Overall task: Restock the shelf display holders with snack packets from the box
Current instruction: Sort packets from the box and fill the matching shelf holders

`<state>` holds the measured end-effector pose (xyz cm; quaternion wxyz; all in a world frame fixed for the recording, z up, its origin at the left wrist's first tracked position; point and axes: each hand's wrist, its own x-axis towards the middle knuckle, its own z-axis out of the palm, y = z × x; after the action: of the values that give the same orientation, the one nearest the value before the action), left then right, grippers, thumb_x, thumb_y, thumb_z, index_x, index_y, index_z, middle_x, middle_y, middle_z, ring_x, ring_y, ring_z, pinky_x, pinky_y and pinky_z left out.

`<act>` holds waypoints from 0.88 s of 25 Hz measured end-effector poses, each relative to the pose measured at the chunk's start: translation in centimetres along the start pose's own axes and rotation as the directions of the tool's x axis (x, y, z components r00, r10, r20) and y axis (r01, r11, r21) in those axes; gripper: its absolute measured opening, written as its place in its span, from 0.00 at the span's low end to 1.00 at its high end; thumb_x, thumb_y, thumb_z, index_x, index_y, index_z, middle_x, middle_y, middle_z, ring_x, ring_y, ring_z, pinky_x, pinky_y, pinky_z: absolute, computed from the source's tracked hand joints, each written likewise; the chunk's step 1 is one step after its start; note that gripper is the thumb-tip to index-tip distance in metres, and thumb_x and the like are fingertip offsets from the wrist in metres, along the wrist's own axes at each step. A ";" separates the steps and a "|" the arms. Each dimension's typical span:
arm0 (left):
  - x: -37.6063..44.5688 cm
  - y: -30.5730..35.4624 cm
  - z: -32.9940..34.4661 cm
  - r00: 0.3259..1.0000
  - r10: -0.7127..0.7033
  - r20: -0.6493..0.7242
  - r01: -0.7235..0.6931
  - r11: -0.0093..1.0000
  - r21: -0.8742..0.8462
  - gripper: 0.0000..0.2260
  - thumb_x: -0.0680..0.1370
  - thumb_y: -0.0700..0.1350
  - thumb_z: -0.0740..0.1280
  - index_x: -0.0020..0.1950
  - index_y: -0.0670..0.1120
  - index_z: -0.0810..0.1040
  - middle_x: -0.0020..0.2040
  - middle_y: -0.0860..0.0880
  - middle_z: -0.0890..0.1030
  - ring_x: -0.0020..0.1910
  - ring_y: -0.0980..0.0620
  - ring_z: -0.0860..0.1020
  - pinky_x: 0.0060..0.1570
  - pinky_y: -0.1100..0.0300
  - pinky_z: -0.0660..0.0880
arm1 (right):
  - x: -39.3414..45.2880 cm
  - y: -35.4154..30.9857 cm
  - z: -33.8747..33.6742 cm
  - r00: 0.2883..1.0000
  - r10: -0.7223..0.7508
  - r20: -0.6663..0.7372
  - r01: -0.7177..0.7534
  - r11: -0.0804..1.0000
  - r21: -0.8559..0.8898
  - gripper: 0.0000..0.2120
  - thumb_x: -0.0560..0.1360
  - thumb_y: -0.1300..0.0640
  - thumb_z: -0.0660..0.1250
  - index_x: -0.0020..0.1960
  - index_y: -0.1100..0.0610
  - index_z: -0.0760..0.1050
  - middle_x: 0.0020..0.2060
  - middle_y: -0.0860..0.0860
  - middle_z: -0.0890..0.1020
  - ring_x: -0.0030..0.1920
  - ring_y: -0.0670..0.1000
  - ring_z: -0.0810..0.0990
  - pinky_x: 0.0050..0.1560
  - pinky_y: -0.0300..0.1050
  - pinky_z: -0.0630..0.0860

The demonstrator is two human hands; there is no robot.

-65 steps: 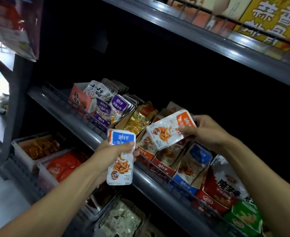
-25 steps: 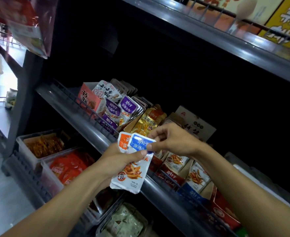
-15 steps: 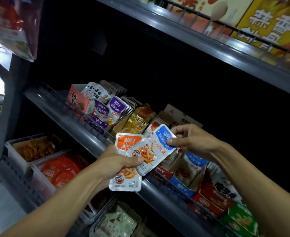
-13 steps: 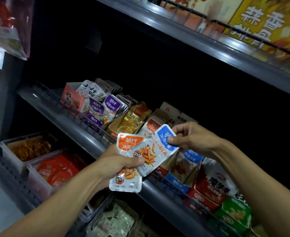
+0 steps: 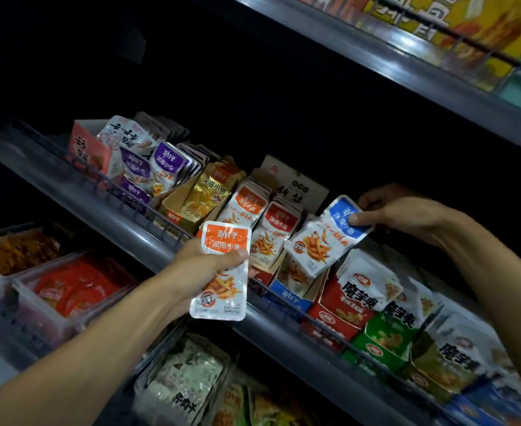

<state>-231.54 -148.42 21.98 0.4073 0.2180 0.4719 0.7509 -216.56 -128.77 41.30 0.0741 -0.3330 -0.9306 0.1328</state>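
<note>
The blue-topped packet, right of frame centre, is pinched at its top edge by the right hand and is held tilted just above the blue holder, presumably so it can be dropped in among matching stock. The orange-topped packet, at centre, is gripped by the left hand in front of the shelf rail, apparently kept in reserve for the orange holder just above it.
</note>
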 end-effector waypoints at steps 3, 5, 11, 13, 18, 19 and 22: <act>0.2 0.0 -0.5 1.000 -0.010 -0.030 0.011 0.999 0.036 0.11 0.75 0.41 0.73 0.55 0.40 0.80 0.44 0.41 0.86 0.40 0.46 0.86 0.35 0.57 0.80 | 0.9 0.4 0.7 0.999 0.040 -0.028 -0.043 0.993 -0.112 0.09 0.72 0.52 0.74 0.45 0.57 0.79 0.44 0.52 0.84 0.47 0.51 0.82 0.54 0.52 0.78; 0.3 -0.1 -0.7 0.999 -0.011 -0.035 0.013 0.998 0.058 0.11 0.75 0.42 0.73 0.56 0.41 0.81 0.45 0.41 0.86 0.41 0.44 0.85 0.39 0.55 0.80 | 1.5 0.1 2.1 0.999 0.034 -0.013 -0.036 0.983 -0.182 0.10 0.72 0.51 0.74 0.44 0.56 0.77 0.43 0.51 0.83 0.46 0.49 0.82 0.52 0.50 0.79; 0.5 -0.1 -1.3 0.999 -0.013 -0.040 0.017 0.995 0.099 0.10 0.74 0.43 0.74 0.53 0.41 0.81 0.45 0.41 0.86 0.43 0.41 0.85 0.44 0.51 0.81 | 2.8 -0.1 5.4 0.994 0.073 0.079 -0.055 0.976 -0.208 0.06 0.72 0.57 0.74 0.42 0.58 0.78 0.39 0.50 0.84 0.41 0.46 0.81 0.45 0.43 0.79; 0.5 -0.2 -1.5 1.000 -0.008 -0.030 0.011 0.993 0.114 0.10 0.73 0.43 0.74 0.52 0.42 0.81 0.44 0.42 0.86 0.41 0.43 0.85 0.43 0.53 0.80 | 3.1 0.1 5.8 0.994 0.086 0.067 -0.070 0.976 -0.204 0.06 0.72 0.57 0.74 0.42 0.57 0.77 0.39 0.50 0.83 0.40 0.46 0.81 0.42 0.42 0.77; 0.5 -0.4 -1.3 1.000 -0.001 0.000 0.001 0.986 0.165 0.07 0.72 0.42 0.75 0.48 0.43 0.81 0.39 0.46 0.86 0.35 0.49 0.85 0.37 0.58 0.78 | 3.7 0.7 6.3 0.995 0.095 0.026 -0.088 0.977 -0.192 0.08 0.71 0.56 0.74 0.43 0.55 0.75 0.40 0.49 0.81 0.41 0.46 0.80 0.37 0.38 0.72; 0.5 -0.5 -1.2 1.000 0.006 0.000 -0.005 0.985 0.174 0.07 0.72 0.42 0.76 0.47 0.43 0.81 0.38 0.47 0.86 0.34 0.50 0.84 0.36 0.59 0.78 | 3.6 0.7 6.1 0.995 0.092 0.028 -0.084 0.976 -0.198 0.09 0.71 0.56 0.75 0.43 0.55 0.75 0.40 0.49 0.81 0.41 0.47 0.79 0.38 0.39 0.73; 0.5 -0.5 -1.0 1.000 0.011 0.016 -0.015 0.978 0.207 0.09 0.70 0.41 0.77 0.47 0.43 0.81 0.37 0.48 0.86 0.34 0.52 0.84 0.34 0.61 0.78 | 3.1 0.4 5.5 0.997 0.079 0.014 -0.074 0.970 -0.234 0.09 0.71 0.55 0.74 0.43 0.54 0.75 0.42 0.51 0.81 0.44 0.49 0.80 0.44 0.45 0.78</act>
<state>-232.32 -148.38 21.05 0.3810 0.2679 0.5430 0.6987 -219.97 -127.56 36.05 0.0184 -0.3734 -0.9270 0.0295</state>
